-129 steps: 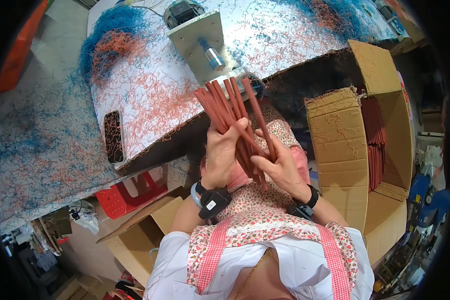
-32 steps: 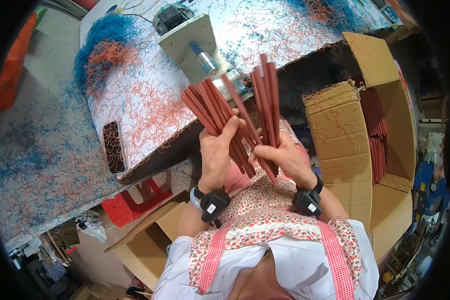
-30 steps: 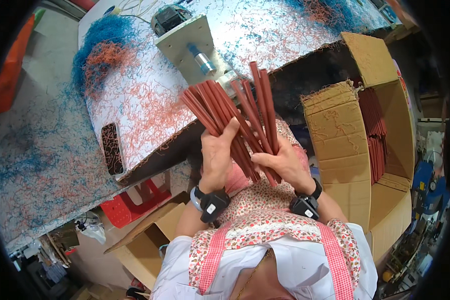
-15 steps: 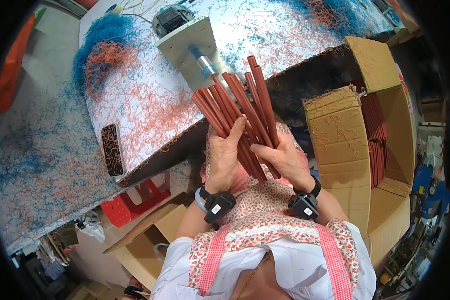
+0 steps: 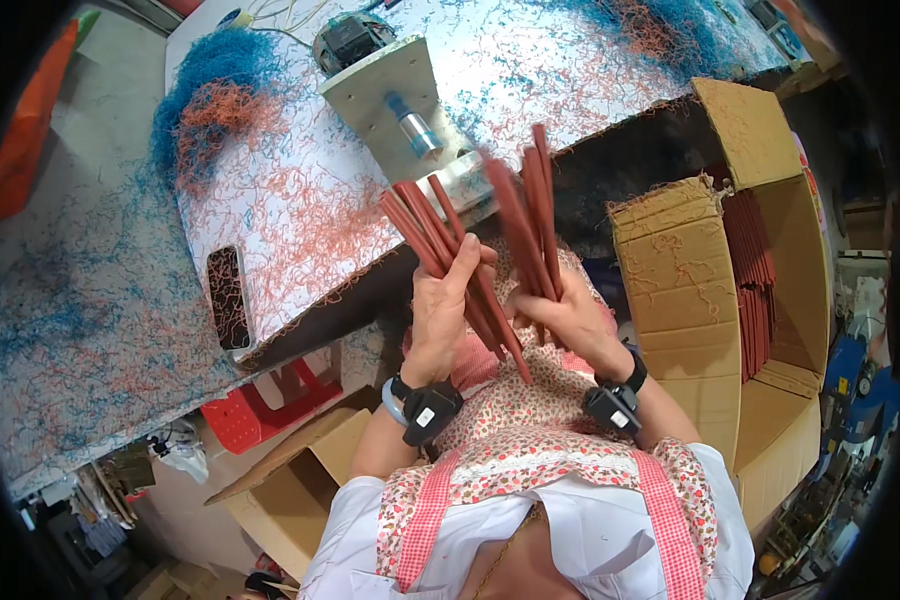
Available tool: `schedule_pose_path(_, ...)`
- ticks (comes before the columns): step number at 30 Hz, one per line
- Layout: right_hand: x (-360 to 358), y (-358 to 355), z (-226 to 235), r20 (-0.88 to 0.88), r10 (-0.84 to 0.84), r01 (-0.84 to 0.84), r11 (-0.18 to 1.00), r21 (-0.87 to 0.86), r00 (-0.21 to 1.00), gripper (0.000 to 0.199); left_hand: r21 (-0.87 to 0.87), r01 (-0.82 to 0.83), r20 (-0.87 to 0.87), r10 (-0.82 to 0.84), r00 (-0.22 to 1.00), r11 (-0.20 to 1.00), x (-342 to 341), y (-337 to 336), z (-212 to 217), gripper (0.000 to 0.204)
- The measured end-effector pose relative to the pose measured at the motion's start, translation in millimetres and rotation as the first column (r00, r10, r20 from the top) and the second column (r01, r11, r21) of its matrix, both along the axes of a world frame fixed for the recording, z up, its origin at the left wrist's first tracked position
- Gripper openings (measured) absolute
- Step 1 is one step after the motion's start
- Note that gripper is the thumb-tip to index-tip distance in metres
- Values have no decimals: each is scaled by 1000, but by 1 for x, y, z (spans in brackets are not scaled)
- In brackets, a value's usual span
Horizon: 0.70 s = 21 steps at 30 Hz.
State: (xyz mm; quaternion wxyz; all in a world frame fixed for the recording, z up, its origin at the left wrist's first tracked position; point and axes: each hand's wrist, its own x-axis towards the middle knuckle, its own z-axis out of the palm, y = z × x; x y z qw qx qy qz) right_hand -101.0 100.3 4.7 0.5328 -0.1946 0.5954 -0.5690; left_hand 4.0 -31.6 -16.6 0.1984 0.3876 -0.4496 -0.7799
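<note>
My left hand (image 5: 442, 318) grips a bundle of long dark red sticks (image 5: 422, 228) that fan up and to the left. My right hand (image 5: 562, 322) holds a smaller bunch of the same red sticks (image 5: 532, 212), upright and a little blurred, apart from the left bundle. Both hands are in front of my chest, just below the edge of the work table (image 5: 300, 200). Each wrist wears a black band with a small device.
The table is strewn with blue and orange shavings and carries a small machine (image 5: 395, 95) with a metal cylinder and a dark phone (image 5: 228, 310). An open cardboard box (image 5: 760, 250) at right holds stacked red sticks. A red stool (image 5: 260, 405) and another carton (image 5: 280, 495) lie below left.
The sticks were one fanned bundle between both hands half a second ago. Now my right hand has pulled a bunch away to the right, leaving the rest in my left hand.
</note>
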Motion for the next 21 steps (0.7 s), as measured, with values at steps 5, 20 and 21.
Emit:
schedule_pose_path(5, 18, 12, 18, 113, -61, 68, 996, -53, 992, 50, 53, 77, -42, -75, 996, 996, -3, 6, 16, 30)
schedule_pose_path(20, 6, 5, 19, -94, -15, 24, 996, 90, 995, 38, -16, -4, -16, 3, 1000, 1000, -8, 8, 13, 21)
schedule_pose_path(21, 8, 8, 20, -56, -4, 12, 990, 142, 998, 38, -49, -16, -74, 13, 997, 999, -8, 13, 10, 21)
